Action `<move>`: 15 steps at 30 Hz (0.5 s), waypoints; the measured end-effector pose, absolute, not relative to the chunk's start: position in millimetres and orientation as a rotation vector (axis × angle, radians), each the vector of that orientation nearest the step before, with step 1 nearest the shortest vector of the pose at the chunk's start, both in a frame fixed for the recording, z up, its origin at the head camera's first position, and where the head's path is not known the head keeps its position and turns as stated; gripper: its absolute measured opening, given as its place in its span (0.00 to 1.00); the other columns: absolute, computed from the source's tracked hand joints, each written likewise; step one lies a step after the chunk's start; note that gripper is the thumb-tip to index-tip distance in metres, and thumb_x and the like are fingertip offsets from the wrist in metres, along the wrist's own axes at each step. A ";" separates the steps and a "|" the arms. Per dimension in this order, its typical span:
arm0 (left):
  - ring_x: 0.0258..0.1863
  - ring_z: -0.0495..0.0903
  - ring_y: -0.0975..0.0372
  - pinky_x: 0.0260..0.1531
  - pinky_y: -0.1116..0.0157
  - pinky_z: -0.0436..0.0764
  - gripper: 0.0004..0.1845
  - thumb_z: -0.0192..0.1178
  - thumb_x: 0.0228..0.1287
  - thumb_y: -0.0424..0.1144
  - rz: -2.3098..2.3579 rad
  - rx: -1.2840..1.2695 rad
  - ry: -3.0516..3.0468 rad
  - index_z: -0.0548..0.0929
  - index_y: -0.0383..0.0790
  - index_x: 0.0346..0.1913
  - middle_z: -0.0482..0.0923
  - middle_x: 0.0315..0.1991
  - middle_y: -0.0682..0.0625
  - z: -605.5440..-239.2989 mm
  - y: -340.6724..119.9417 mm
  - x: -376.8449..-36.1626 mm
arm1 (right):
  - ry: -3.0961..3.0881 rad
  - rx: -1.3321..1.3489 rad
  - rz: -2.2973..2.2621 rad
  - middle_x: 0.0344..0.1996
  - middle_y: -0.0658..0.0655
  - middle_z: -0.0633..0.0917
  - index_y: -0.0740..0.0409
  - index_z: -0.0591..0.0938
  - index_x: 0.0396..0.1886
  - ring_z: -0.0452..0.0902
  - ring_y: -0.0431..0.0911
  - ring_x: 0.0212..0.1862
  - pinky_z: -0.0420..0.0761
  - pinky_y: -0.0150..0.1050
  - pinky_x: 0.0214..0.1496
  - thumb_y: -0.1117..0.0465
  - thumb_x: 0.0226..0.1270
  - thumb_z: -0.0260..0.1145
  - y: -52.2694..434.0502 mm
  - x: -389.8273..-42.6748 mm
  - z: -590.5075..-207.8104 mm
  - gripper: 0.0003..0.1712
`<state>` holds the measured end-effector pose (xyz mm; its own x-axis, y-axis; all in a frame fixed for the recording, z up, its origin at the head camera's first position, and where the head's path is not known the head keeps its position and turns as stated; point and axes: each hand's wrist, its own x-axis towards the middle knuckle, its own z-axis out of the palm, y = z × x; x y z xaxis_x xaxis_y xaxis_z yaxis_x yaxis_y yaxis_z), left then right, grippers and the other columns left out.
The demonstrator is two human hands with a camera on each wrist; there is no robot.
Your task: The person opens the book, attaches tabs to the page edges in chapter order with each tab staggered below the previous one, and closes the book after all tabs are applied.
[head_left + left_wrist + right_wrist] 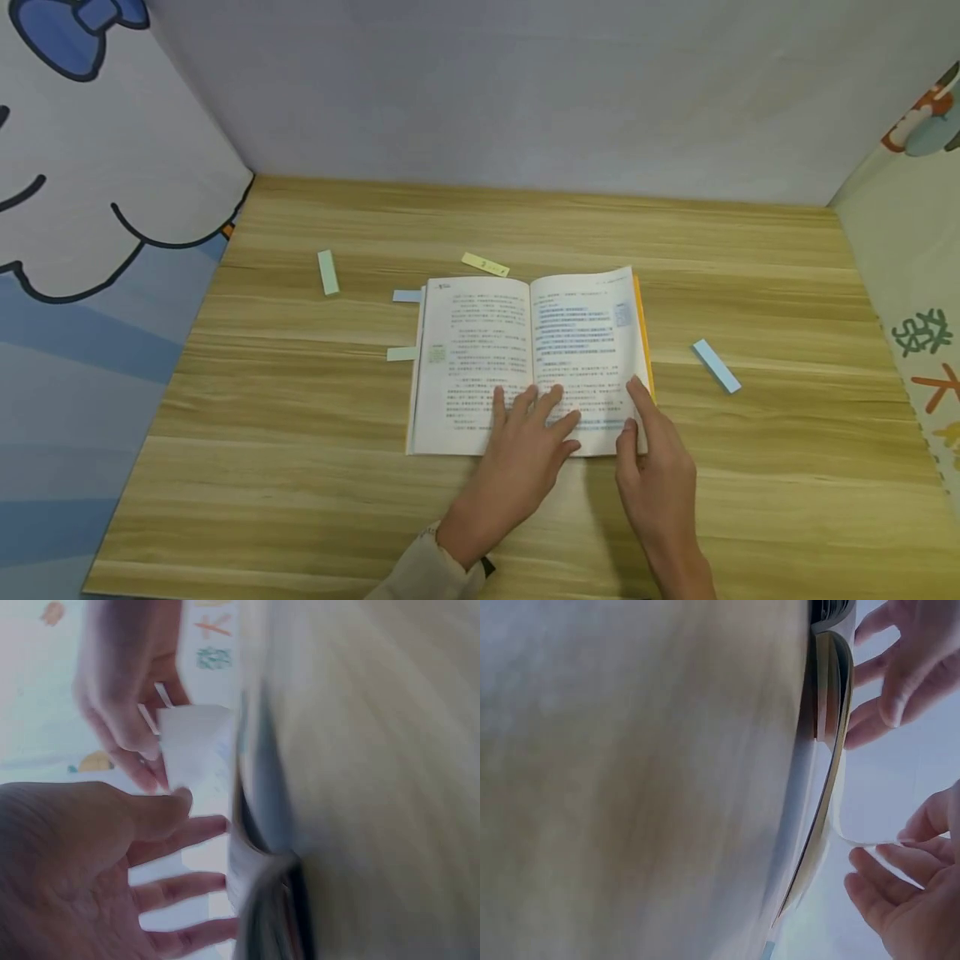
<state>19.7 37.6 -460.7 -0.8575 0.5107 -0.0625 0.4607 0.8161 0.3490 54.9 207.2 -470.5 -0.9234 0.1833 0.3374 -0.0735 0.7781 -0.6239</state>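
Note:
An open book (480,333) lies on the wooden table, with printed text on both pages and blue-highlighted lines on the right one. My left hand (525,467) spreads its fingers over the lower middle of the book, fingertips touching the pages. At the lower right edge, my right hand (660,483) pinches a page (626,358) between thumb and fingers. In the right wrist view the edge of that page (855,842) curves up from the pages below into the fingers. Sticky tabs, one blue (407,296) and one pale green (401,354), stick out from the book's left side.
On the table (787,333) lie a green strip (327,272) at the left, a yellow strip (486,264) with writing just behind the book, and a blue strip (716,366) to its right. A pale wall panel (525,100) stands behind, with printed panels at both sides.

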 end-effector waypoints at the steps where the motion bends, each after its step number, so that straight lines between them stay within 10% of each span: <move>1: 0.73 0.73 0.45 0.70 0.29 0.67 0.18 0.58 0.78 0.53 0.535 0.737 2.829 0.86 0.55 0.63 0.74 0.74 0.47 -459.3 38.3 18.5 | -2.577 -0.089 0.965 0.64 0.63 0.85 0.62 0.78 0.70 0.83 0.58 0.64 0.81 0.32 0.58 0.76 0.71 0.60 207.1 54.8 -470.5 0.29; 5: 0.68 0.75 0.45 0.69 0.26 0.63 0.17 0.54 0.81 0.52 0.758 0.610 2.747 0.89 0.55 0.59 0.76 0.71 0.46 -452.6 39.6 12.8 | -2.510 -0.100 1.126 0.62 0.60 0.87 0.57 0.80 0.69 0.84 0.55 0.61 0.72 0.13 0.58 0.75 0.75 0.59 207.0 54.4 -471.2 0.26; 15: 0.58 0.74 0.48 0.70 0.23 0.56 0.19 0.54 0.79 0.55 1.037 0.433 2.636 0.92 0.54 0.52 0.77 0.65 0.45 -445.9 45.8 8.4 | -2.419 -0.013 1.276 0.56 0.57 0.90 0.57 0.80 0.69 0.88 0.39 0.50 0.79 0.16 0.47 0.76 0.68 0.68 205.5 55.2 -476.3 0.30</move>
<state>8.4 45.8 -445.9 -0.9174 0.3712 -0.1436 0.1740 0.6985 0.6942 55.2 205.5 -476.3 -0.9185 0.1923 0.3455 -0.1767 0.5821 -0.7937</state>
